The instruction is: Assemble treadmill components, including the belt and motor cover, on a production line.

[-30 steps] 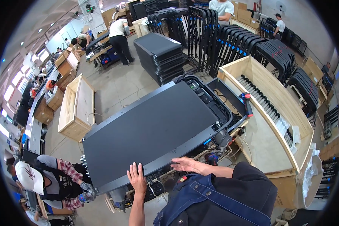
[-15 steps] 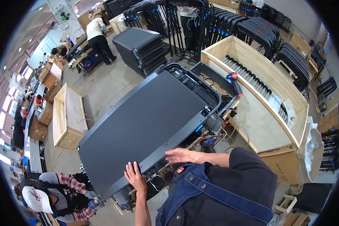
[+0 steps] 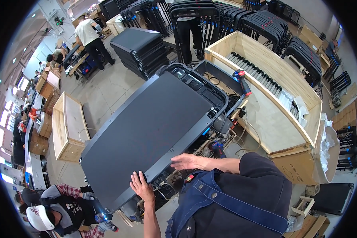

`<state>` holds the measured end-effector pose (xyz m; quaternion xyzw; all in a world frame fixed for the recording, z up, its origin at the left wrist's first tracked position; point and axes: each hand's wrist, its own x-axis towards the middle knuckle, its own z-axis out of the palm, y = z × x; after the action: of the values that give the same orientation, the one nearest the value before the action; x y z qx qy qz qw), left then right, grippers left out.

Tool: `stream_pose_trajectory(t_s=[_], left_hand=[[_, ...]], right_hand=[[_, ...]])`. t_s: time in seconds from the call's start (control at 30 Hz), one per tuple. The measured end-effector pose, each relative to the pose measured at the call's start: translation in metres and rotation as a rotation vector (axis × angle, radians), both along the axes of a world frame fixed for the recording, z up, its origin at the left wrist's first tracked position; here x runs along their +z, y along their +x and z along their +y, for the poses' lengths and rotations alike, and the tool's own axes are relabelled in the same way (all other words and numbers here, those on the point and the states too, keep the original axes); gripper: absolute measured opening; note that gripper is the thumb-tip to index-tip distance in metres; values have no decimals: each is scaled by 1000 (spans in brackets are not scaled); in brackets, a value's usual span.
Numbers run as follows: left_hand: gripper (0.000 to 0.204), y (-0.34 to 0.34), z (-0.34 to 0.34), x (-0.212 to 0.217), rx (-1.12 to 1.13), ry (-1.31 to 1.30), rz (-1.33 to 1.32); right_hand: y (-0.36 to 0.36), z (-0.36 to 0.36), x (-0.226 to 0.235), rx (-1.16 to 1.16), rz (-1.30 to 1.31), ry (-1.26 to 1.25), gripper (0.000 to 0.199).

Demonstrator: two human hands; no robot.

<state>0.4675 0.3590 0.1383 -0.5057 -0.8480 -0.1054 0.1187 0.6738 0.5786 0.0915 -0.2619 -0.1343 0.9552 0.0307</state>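
Nearest us, our left hand (image 3: 142, 187) lay spread, fingers apart, across the near grey rail (image 3: 178, 148) and the edge of the black deck (image 3: 146, 127), gripping nothing. Our right hand (image 3: 185, 162) was open farther along that rail, pinching nothing; we could not tell whether its fingertips touched. The long deck stretched aslant before us. We judged the step in hand to be steadying it; any next move would call for even pressure from both palms. Our left forearm (image 3: 150, 218) rose almost straight from the lower edge, while the right forearm (image 3: 218, 165) came in sideways, nearly level. Beyond the deck's left end, a co-worker's gloved hand (image 3: 105, 225) held a lit power tool (image 3: 100, 217). A red-and-black driver (image 3: 244, 83) lay by the wooden crate (image 3: 269, 127) at right, and farther off stood stacked black panels (image 3: 141, 57).
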Motion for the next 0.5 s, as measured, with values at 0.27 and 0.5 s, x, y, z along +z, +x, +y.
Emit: stream_pose_trajectory(t_s=[0.27, 0.5], left_hand=[[84, -11, -7, -8, -4, 18, 64], [78, -2, -2, 6, -87, 3, 25]], right_hand=[[-19, -15, -26, -146, 15, -100, 22], [-8, -7, -21, -73, -42, -15, 30]])
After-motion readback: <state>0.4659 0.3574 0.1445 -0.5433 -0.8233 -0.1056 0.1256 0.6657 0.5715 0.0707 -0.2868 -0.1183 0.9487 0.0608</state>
